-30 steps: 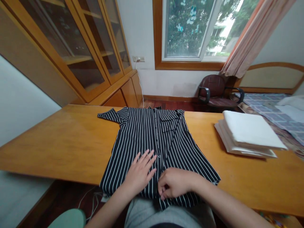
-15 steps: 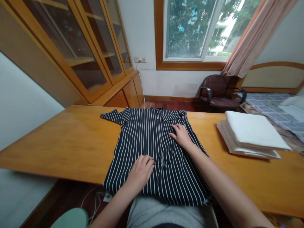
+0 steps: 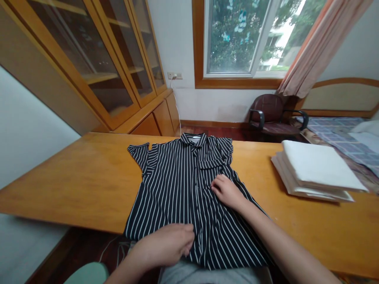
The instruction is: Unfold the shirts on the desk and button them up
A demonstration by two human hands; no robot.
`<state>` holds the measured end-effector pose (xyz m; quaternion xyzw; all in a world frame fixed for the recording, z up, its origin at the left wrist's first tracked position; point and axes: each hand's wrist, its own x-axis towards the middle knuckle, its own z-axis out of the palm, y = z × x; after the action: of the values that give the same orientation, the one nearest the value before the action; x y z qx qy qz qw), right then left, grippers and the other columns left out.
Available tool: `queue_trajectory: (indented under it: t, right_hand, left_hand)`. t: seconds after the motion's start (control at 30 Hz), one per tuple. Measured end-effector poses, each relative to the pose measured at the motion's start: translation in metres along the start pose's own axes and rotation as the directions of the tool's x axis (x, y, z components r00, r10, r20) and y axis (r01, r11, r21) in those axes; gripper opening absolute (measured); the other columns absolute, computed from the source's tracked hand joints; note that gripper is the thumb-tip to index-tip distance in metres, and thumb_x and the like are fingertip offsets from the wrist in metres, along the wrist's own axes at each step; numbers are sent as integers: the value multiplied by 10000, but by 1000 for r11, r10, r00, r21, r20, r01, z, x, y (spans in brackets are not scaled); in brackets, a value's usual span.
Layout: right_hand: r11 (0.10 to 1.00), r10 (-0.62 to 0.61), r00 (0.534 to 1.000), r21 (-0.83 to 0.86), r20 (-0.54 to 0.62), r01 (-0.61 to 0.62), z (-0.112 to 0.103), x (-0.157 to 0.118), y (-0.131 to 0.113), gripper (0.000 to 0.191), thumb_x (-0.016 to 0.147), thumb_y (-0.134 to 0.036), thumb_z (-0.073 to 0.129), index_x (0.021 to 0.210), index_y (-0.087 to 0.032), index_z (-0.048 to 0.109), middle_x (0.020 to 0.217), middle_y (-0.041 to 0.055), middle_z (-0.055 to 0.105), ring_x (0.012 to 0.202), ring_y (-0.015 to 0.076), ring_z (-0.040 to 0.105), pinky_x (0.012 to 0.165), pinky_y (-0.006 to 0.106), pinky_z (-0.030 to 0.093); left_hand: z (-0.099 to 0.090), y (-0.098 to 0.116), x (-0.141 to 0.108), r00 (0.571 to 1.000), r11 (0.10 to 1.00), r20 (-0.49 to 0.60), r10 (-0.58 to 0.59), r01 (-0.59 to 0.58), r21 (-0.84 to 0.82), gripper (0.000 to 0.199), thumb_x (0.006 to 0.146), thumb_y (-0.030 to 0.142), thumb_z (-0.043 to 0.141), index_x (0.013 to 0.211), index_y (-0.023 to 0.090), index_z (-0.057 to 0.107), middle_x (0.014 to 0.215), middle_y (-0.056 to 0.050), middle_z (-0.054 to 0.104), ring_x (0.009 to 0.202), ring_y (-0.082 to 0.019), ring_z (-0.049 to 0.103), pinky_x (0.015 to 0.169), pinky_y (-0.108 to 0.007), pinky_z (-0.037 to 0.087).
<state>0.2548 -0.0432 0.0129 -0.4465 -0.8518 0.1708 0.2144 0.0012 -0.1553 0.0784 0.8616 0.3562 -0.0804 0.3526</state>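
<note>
A black shirt with white stripes lies face up on the wooden table, its collar at the far edge and its hem over the near edge. My left hand is closed on the lower front of the shirt, near the hem. Further up on the right half, below the chest flap, my right hand pinches the fabric with curled fingers. The sleeve on the left sticks out, partly folded.
A stack of white folded sheets or boards sits on the table at the right. Behind stand a dark red armchair and a bed. A glass-door cabinet is at the left, a green stool below.
The shirt has shifted toward me, and its collar now shows at the far edge. Both hands have moved nearer to me and their fingers have closed.
</note>
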Motion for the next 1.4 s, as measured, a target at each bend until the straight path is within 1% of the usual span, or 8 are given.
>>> queue_trajectory:
  t: [0.13, 0.23, 0.37, 0.47, 0.73, 1.07, 1.27, 1.4]
  right_hand:
    - [976, -186, 962, 154, 201, 156, -8, -20, -25, 88, 922, -196, 600, 897, -213, 683, 889, 28, 662, 892, 188, 597, 827, 311, 474]
    - [967, -173, 969, 216, 178, 133, -15, -16, -26, 151, 967, -289, 569, 941, -223, 701, 903, 20, 695, 850, 171, 633, 798, 298, 483]
    - [979, 19, 988, 205, -152, 12, -24, 14, 2, 190, 978, -303, 535, 919, -215, 694, 898, 34, 703, 854, 189, 640, 809, 324, 490]
    - [985, 148, 896, 143, -419, -96, -26, 41, 33, 186, 950, -324, 549, 960, -209, 694, 951, 72, 684, 937, 240, 618, 872, 388, 492]
    - [942, 229, 890, -141, -394, -305, 8, 63, 74, 413, 917, -419, 552, 1249, -193, 650, 1278, 157, 581, 1206, 339, 498, 1044, 511, 430]
    - [911, 170, 925, -304, -340, -279, 1, 42, 86, 535, 952, -562, 472, 1376, -253, 577, 1475, 114, 479, 1313, 355, 415, 1068, 543, 407]
    - [897, 127, 962, -387, -240, -215, -5, 25, 99, 571, 896, -609, 558, 1379, -305, 583, 1489, 69, 497, 1376, 400, 347, 1096, 600, 348]
    - [895, 138, 960, -385, -242, -226, -8, 19, 106, 514, 908, -571, 556, 1348, -311, 612, 1471, 59, 519, 1365, 392, 366, 1089, 590, 353]
  left_hand:
    - [-11, 4, 3, 980, 984, 155, 128, -107, -139, 87, 835, 151, 626, 791, 223, 645, 852, 25, 661, 751, -141, 615, 664, -241, 431]
    - [-32, -5, 18, 992, 987, -89, 85, -96, -126, 78, 885, 269, 636, 946, 236, 671, 948, 7, 674, 838, -162, 632, 757, -271, 477]
    - [-54, -31, 58, 847, 999, -532, 7, -28, -32, 203, 972, 272, 501, 1104, 237, 650, 1180, -41, 648, 1155, -215, 570, 1031, -396, 444]
    - [-57, -57, 96, 744, 999, -668, -27, 51, 16, 279, 978, 315, 499, 1215, 243, 627, 1407, -57, 555, 1365, -255, 435, 1164, -477, 335]
    - [-42, -94, 147, 722, 953, -680, -130, 281, 115, 465, 991, 380, 450, 1417, 205, 516, 1571, -82, 404, 1498, -270, 263, 1240, -527, 168]
    - [-49, -96, 163, 692, 981, -720, -40, 163, 101, 374, 961, 312, 496, 1309, 192, 563, 1512, -90, 483, 1467, -246, 334, 1241, -500, 178]
    - [-63, -89, 163, 482, 974, -876, 17, -207, -95, 162, 935, 196, 497, 1024, 199, 632, 1220, -85, 654, 1203, -208, 587, 1065, -407, 446]
    - [-80, -97, 126, 321, 989, -945, -70, -100, -107, 175, 925, 167, 468, 965, 212, 632, 1040, -60, 654, 1040, -201, 619, 953, -360, 487]
